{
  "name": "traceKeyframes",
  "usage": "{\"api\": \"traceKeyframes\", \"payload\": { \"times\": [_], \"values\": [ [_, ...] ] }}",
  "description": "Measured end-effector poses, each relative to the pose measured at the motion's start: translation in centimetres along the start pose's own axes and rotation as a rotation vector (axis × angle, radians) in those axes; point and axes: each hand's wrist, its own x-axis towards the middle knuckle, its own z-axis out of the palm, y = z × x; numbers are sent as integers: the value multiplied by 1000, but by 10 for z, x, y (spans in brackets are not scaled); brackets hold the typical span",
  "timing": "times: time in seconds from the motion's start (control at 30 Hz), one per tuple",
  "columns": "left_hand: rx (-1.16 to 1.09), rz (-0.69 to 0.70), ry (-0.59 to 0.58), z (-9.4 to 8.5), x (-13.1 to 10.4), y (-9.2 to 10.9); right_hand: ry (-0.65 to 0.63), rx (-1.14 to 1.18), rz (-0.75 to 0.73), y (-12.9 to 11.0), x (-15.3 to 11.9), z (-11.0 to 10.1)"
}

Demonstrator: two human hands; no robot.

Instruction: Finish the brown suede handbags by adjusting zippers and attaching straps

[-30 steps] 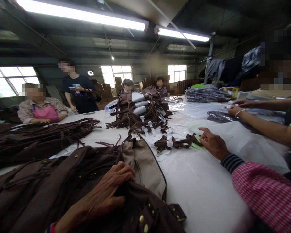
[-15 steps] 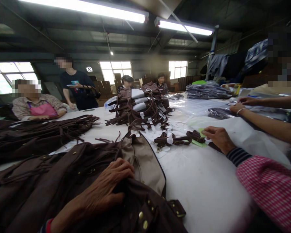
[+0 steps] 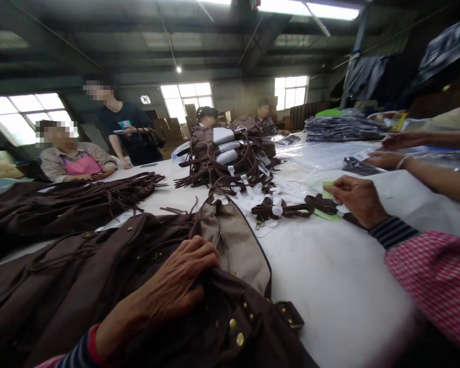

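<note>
Fingers bent over its edge, my left hand [image 3: 176,281] grips the dark brown bag [image 3: 111,286] beside its opening. The bag's beige lining [image 3: 239,245] shows just beyond my fingertips. On the right, my right hand [image 3: 358,197] pinches a light green slip [image 3: 327,189] between thumb and fingers. More green paper [image 3: 325,215] lies below it, partly under a coiled brown strap [image 3: 320,203]. Another strap bundle [image 3: 278,208] with a white band sits left of that.
Brown bags with white wrapping [image 3: 222,153] are piled at the table's centre. More fringed bags [image 3: 72,204] lie at left. Another person's hands [image 3: 387,159] work at the right near plastic bags. Several people are behind the table. A wrapped stack [image 3: 341,127] stands at the back right.
The view has tilted and shifted, so the table's contents appear further right. My right hand has lifted the green slip slightly. My left hand keeps its hold. The other person's hands have moved apart.
</note>
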Motion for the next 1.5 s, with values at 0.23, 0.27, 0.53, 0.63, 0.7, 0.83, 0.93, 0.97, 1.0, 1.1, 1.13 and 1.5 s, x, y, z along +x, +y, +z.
{"api": "traceKeyframes", "payload": {
  "times": [0.23, 0.27, 0.53, 0.63, 0.7, 0.83, 0.93, 0.97, 1.0, 1.1, 1.13, 1.5],
  "values": [
    [98, 73, 84, 3, -1, -3, -10, 117, 149, -7, 4, -3],
    [117, 76, 102, 4, -1, -2, -12, 144, 181, -9, 3, -4],
    [215, 70, 194, 5, -2, 3, -143, 334, 353, -33, -11, 6],
    [250, 52, 183, 3, -4, 8, -302, 399, 323, -60, -23, 21],
    [267, 61, 184, 3, -4, 11, -451, 432, 276, -86, -37, 38],
    [290, 40, 185, 3, -4, 12, -837, 549, 228, -139, -72, 88],
    [296, 36, 183, 3, -4, 12, -996, 581, 296, -157, -93, 130],
    [294, 44, 182, 3, -4, 12, -1035, 552, 327, -158, -98, 143],
    [291, 55, 184, 3, -4, 11, -1070, 511, 352, -157, -101, 153],
    [287, 64, 192, 5, -4, 9, -1153, 413, 384, -153, -104, 170],
    [287, 61, 196, 7, -4, 8, -1168, 398, 381, -153, -104, 173],
    [320, 15, 161, 11, -3, 3, -1030, 166, -10, -153, -103, 192]
  ]
}}
